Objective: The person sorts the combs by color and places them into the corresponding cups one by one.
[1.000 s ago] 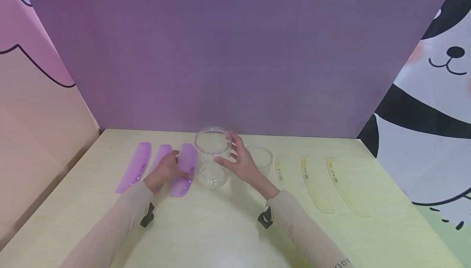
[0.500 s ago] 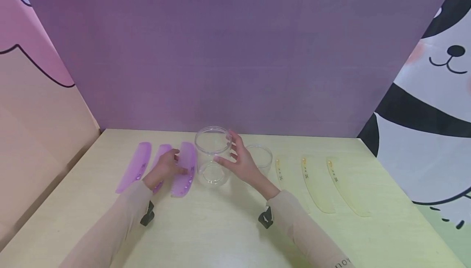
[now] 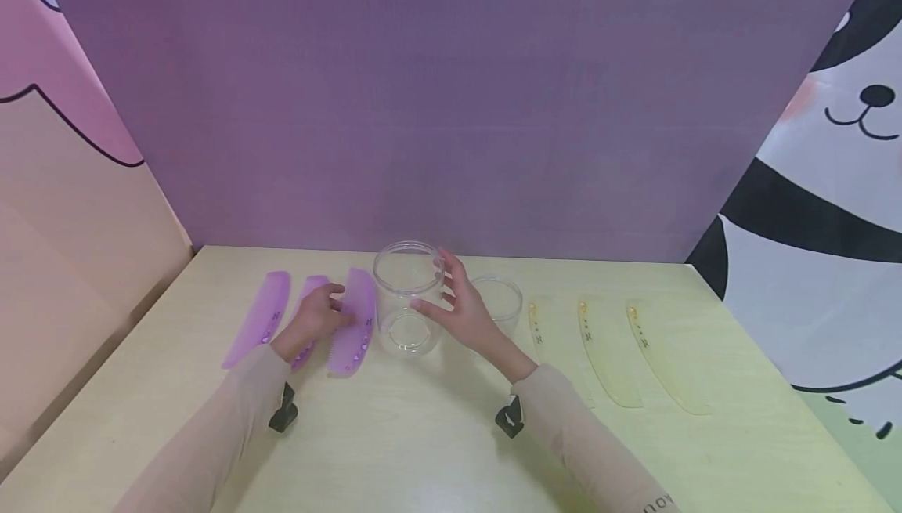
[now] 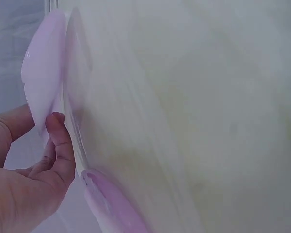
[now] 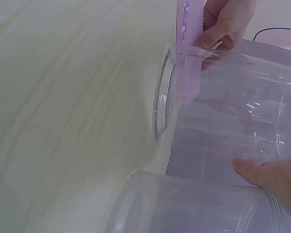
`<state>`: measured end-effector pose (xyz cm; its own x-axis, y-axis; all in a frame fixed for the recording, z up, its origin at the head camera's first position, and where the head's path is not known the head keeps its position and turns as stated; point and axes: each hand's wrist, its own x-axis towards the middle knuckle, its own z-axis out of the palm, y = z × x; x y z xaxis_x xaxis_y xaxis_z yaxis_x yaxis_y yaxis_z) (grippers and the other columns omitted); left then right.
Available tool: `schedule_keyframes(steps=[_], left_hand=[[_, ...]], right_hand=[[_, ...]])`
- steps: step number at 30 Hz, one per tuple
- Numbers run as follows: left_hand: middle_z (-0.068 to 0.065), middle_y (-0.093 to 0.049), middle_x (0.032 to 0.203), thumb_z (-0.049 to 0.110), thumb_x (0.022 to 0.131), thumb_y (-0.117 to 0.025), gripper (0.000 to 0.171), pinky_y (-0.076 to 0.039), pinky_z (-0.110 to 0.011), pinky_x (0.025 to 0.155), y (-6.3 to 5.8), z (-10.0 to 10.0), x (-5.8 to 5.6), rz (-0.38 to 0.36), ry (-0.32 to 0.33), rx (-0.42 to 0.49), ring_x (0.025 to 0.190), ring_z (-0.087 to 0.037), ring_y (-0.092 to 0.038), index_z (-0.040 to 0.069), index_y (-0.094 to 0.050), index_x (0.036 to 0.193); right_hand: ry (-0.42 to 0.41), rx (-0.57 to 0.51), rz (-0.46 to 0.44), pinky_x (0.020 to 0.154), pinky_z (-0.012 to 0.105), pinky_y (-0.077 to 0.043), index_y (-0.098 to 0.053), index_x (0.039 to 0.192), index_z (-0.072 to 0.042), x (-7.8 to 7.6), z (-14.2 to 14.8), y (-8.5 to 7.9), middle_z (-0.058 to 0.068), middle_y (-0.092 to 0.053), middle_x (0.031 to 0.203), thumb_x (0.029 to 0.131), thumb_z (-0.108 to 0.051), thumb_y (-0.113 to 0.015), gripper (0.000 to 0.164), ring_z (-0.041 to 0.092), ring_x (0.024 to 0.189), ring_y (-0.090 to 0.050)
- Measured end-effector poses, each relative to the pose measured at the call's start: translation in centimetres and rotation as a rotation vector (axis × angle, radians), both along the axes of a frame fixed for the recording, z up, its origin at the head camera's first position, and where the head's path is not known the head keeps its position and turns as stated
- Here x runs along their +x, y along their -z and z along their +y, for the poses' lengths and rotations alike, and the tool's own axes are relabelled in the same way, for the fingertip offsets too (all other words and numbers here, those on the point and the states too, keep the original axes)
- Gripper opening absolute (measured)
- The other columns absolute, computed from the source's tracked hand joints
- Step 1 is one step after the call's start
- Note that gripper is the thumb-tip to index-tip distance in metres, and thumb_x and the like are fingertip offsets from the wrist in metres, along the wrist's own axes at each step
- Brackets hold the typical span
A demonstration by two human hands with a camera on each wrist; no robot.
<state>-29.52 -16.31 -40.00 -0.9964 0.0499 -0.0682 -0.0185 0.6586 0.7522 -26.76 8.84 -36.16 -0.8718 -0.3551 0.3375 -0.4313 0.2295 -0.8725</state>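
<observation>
The thumb and fingers of my left hand (image 3: 317, 317) pinch the toothed side of a purple comb (image 3: 355, 345), the rightmost of three. This comb (image 4: 44, 63) stands on edge between fingertips and thumb in the left wrist view. Under the left hand lies a second purple comb (image 3: 302, 358), partly hidden, and farther left a third purple comb (image 3: 259, 323). Just right of the pinched comb, a clear plastic jar (image 3: 407, 294) stands upright without a lid. My right hand (image 3: 465, 311) grips its right side near the rim, with the thumb (image 5: 254, 172) toward me.
A second clear jar (image 3: 502, 301) stands behind the right wrist. To its right, three pale yellow translucent combs (image 3: 606, 368) lie in a row on the light wooden table (image 3: 395, 450). A purple backdrop (image 3: 451, 106) rises along the table's far edge.
The left hand's thumb has drawn in toward its fingers at the rightmost purple comb, and that comb's far end has risen slightly. The right hand and jar have stayed in place.
</observation>
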Motion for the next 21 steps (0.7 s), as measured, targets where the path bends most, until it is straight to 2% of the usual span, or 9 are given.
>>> schedule_keyframes(steps=[2,5,11,15,21], left_hand=[[-0.029,-0.056,0.115,0.007,0.079,-0.067,0.063,-0.053,-0.041,0.084,0.1,-0.1,-0.1,-0.004,-0.007,0.008,0.105,-0.04,-0.056,-0.007,-0.036,0.132],[-0.028,-0.055,0.116,0.006,0.081,-0.063,0.059,-0.052,-0.041,0.086,0.0,-0.3,0.0,-0.015,-0.02,0.029,0.107,-0.039,-0.055,-0.005,-0.037,0.133],[-0.028,-0.054,0.118,0.006,0.082,-0.061,0.053,-0.053,-0.038,0.084,-0.5,-0.9,0.4,-0.002,-0.026,0.08,0.106,-0.038,-0.055,-0.006,-0.041,0.13],[-0.029,-0.054,0.117,0.003,0.083,-0.059,0.048,-0.054,-0.036,0.082,-1.0,-1.2,0.5,0.028,-0.025,0.138,0.105,-0.038,-0.056,-0.009,-0.043,0.127],[-0.028,-0.055,0.117,0.003,0.085,-0.055,0.043,-0.051,-0.038,0.087,-2.0,-2.0,0.6,0.104,-0.006,0.171,0.108,-0.037,-0.055,-0.008,-0.044,0.125]], right_hand=[[0.005,0.004,-0.004,0.107,0.05,-0.033,-0.012,0.146,-0.012,0.0,0.0,0.0,0.019,-0.027,0.146,0.081,-0.014,-0.068,0.086,0.037,0.133,-0.03],[0.018,0.004,0.017,0.106,0.049,-0.035,-0.013,0.145,-0.017,-0.9,0.0,1.1,0.017,-0.028,0.146,0.081,-0.017,-0.07,0.086,0.034,0.133,-0.032],[0.04,0.024,0.02,0.103,0.047,-0.039,-0.019,0.143,-0.012,-0.9,-0.1,1.2,0.013,-0.03,0.146,0.08,-0.02,-0.07,0.081,0.034,0.131,-0.036],[0.046,0.032,0.026,0.102,0.046,-0.04,-0.023,0.142,-0.01,-0.9,-0.1,1.2,0.012,-0.03,0.146,0.08,-0.019,-0.07,0.078,0.033,0.13,-0.037],[0.037,0.038,-0.001,0.104,0.046,-0.038,-0.021,0.142,-0.008,-0.4,0.0,0.4,0.014,-0.028,0.147,0.081,-0.018,-0.069,0.078,0.034,0.132,-0.035]])
